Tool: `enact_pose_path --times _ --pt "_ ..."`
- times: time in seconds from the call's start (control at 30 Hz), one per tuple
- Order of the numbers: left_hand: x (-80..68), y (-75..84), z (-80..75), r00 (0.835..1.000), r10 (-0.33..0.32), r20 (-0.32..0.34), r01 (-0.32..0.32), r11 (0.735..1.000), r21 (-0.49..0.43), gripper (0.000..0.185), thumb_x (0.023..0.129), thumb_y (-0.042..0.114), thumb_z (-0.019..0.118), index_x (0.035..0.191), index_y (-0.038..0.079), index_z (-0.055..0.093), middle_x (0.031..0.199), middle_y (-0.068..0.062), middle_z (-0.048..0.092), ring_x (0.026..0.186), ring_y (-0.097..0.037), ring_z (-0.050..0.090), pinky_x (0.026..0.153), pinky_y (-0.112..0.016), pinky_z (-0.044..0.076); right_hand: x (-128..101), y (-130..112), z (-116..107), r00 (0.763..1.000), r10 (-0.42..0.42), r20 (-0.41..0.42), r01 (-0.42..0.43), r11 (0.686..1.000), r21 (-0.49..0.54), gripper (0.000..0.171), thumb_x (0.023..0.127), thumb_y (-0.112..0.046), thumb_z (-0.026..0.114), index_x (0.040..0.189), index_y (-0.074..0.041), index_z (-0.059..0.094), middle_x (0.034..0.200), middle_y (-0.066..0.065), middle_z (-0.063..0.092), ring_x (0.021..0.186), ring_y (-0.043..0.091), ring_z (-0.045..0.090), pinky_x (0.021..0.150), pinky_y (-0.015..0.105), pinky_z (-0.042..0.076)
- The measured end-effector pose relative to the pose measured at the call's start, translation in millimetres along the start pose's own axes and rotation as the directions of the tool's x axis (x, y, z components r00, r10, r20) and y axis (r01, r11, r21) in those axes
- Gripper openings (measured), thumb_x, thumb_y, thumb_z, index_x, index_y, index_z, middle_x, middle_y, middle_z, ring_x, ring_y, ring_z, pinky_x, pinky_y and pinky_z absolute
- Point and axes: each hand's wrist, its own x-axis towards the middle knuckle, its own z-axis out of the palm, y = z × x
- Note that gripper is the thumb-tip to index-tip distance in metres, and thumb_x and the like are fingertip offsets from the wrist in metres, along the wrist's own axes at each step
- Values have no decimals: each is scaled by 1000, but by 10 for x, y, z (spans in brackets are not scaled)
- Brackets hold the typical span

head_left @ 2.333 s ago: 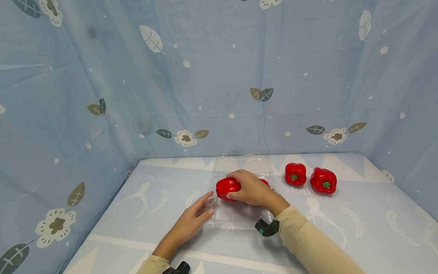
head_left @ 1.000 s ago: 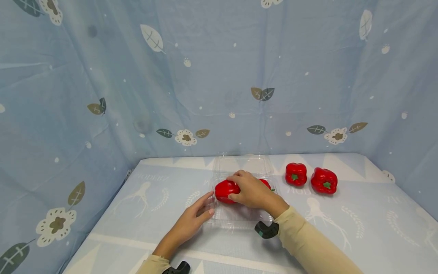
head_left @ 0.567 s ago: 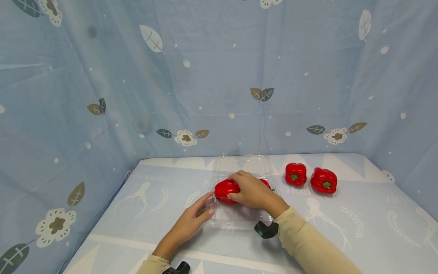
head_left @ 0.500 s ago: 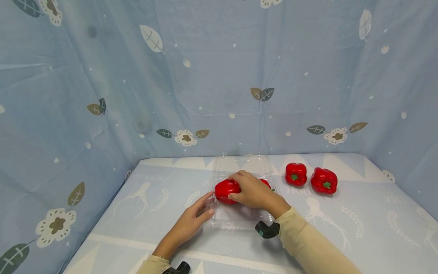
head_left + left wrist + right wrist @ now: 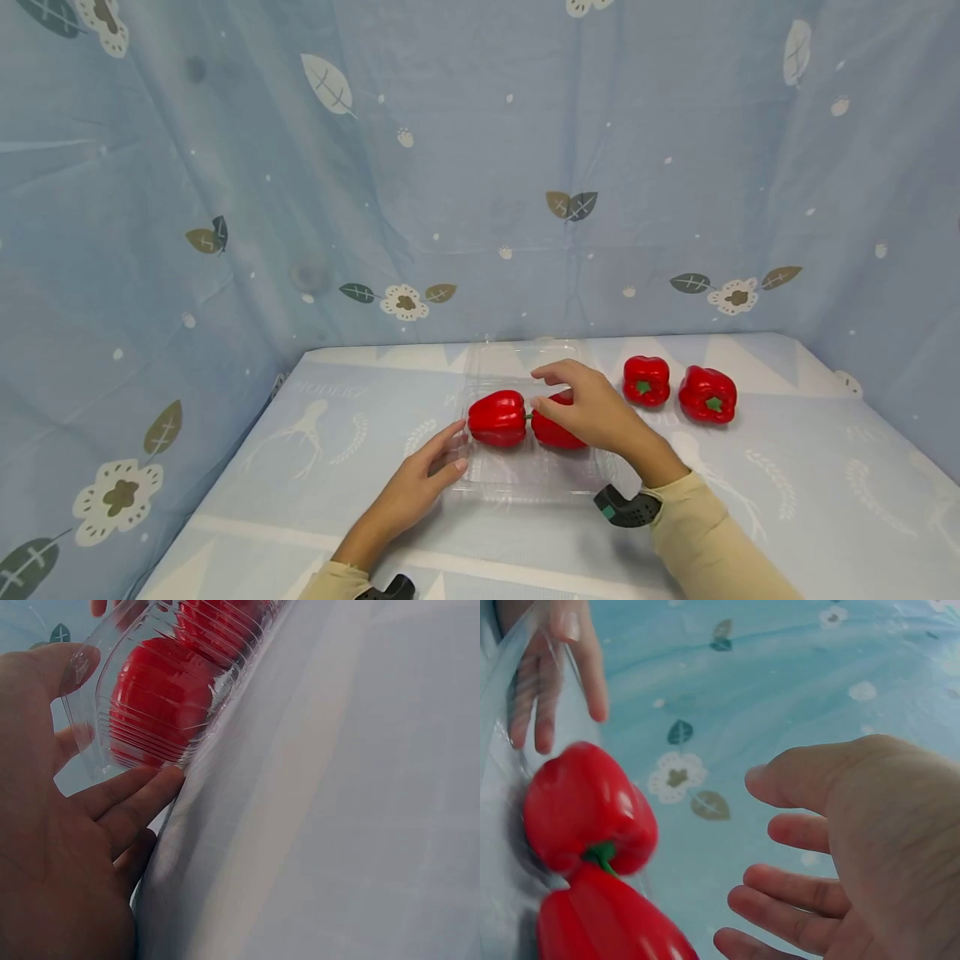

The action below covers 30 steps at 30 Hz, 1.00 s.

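Note:
Two red bell peppers lie end to end in a clear plastic clamshell box (image 5: 525,483), its lid laid back behind it. The left bell pepper (image 5: 497,419) shows whole in the head view. My right hand (image 5: 592,408) hovers above the right bell pepper (image 5: 555,432), partly covering it; fingers and thumb are spread with nothing between them, as the right wrist view confirms. At the box's left side, my left hand (image 5: 416,483) touches the wall with fairly straight fingers. Seen by the left wrist camera, that hand's fingertips (image 5: 171,778) rest low against the ribbed plastic.
Two more red bell peppers, a smaller one (image 5: 646,382) and a larger one (image 5: 708,395), stand on the cloth-covered table (image 5: 300,508) right of the box. Behind the table hangs a blue patterned curtain (image 5: 480,167).
My right hand has let go of the left bell pepper and moved right and slightly up, its fingers opening. That pepper now lies in the box. My left hand stays at the box's side.

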Motion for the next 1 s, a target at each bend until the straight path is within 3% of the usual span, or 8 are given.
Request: enact_pose_path --times 0.23,0.5,0.63,0.8,1.0 --pt "-21 17 -18 1000 -25 -6 25 1000 -11 57 95 32 58 147 30 35 141 -10 49 125 -26 51 100 -47 43 -101 129 -243 997 0 -82 1 1000 9 42 87 -31 70 124 -16 60 119 0 62 106 24 61 82 37 55" --pt "-115 338 -83 1000 -29 7 29 999 -22 62 94 37 58 148 17 35 140 -17 48 125 -31 50 101 -48 42 -159 352 -499 991 58 -121 -63 997 -39 43 90 -37 66 125 -13 59 116 6 64 104 24 62 84 42 54" --pt "-144 407 -89 999 -42 12 42 999 -18 61 94 37 58 147 16 36 139 -16 49 125 -30 50 101 -48 41 -214 469 -623 983 117 -144 -128 989 -69 46 92 -42 61 127 -13 57 119 10 63 106 28 60 81 43 55" --pt "-124 358 -74 999 -43 11 43 999 -26 61 94 36 59 148 17 36 139 -16 49 124 -30 51 100 -49 42 -294 597 -814 968 153 -200 -174 980 -92 47 94 -44 55 128 -11 56 121 13 62 109 32 58 88 51 50" --pt "-37 110 -17 1000 -27 12 27 999 -21 60 95 34 59 148 25 34 141 -12 48 126 -27 50 100 -47 42 -387 791 -1031 932 182 -313 -227 967 -112 50 96 -45 50 129 -7 55 122 17 61 110 36 55 89 58 45"
